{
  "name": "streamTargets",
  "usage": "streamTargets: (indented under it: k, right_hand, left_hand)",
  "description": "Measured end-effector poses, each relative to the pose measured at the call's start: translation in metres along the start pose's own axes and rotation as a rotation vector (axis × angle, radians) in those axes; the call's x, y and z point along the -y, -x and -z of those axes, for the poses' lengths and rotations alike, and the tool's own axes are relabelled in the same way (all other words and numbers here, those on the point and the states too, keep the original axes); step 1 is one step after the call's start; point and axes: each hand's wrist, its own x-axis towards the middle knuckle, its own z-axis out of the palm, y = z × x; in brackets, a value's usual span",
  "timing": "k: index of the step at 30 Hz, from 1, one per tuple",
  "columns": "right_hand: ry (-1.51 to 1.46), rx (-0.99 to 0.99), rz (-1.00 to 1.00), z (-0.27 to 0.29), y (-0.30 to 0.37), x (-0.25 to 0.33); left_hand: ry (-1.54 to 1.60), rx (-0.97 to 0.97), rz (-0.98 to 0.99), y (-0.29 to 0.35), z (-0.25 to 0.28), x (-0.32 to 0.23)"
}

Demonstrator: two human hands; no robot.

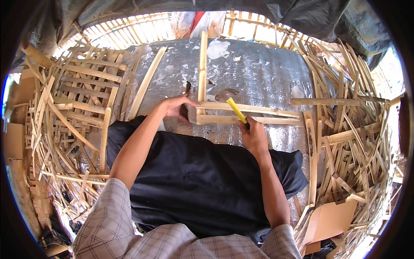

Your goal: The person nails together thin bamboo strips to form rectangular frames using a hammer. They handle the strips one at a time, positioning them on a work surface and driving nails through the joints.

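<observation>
The view looks out from the wearer's head, taken by the left one of two fisheye cameras set side by side, facing forward and steeply down. It sits close above the plaid shirt (168, 241) and the black cloth (198, 183) over the lap. A little farther off, the left hand (177, 106) and right hand (253, 136) lie near mid-view, over the nearer part of the grey sheet (269, 64). Past that sheet's far edge, it reaches a slatted fence (138, 30). A dark round rim encloses everything.

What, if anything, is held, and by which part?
The right hand holds a yellow tool by its black end; whether the left hand grips a bamboo strip cannot be told.
</observation>
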Motion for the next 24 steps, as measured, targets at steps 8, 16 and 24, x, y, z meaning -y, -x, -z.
streamTargets:
  k: [8,16,24]
  right_hand:
    - [-0.196,0.095,0.101,-0.002,0.001,0.009]
    - [-0.198,0.088,0.252,-0.019,0.007,0.023]
    - [-0.244,0.074,0.192,-0.013,0.006,0.028]
  left_hand:
    - [0.013,0.014,-0.024,-0.002,0.01,0.007]
    - [0.031,0.012,-0.041,-0.013,0.015,0.013]
    - [-0.012,0.0,-0.071,-0.012,0.02,0.016]
